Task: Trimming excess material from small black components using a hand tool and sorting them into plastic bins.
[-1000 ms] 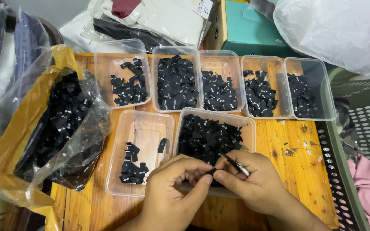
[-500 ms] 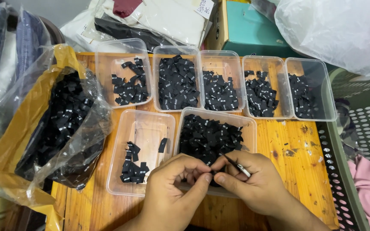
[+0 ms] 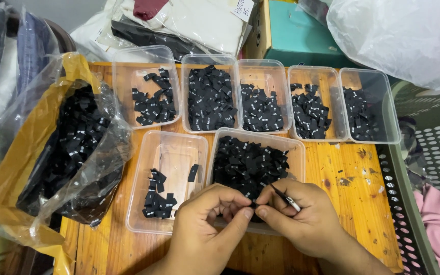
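I see left hand (image 3: 207, 224) and right hand (image 3: 301, 219) pinching small black fabric label (image 3: 253, 204) together, right also gripping slim metal tweezers (image 3: 286, 197), over near edge of clear rectangular plastic tub (image 3: 291, 145) full of labels.

This looks like a small garment or label-sorting workstation, more a home workshop than a factory floor. A worn wooden table (image 3: 352, 203) carries seven clear plastic containers (image 3: 169, 153) of small black woven clothing labels (image 3: 250, 163), sorted into batches. A large plastic bag (image 3: 62, 153) holds many more labels. Folded fabric in plastic wrap (image 3: 189, 20), a teal cardboard box (image 3: 301, 30) and a perforated crate (image 3: 408, 203) crowd the edges.
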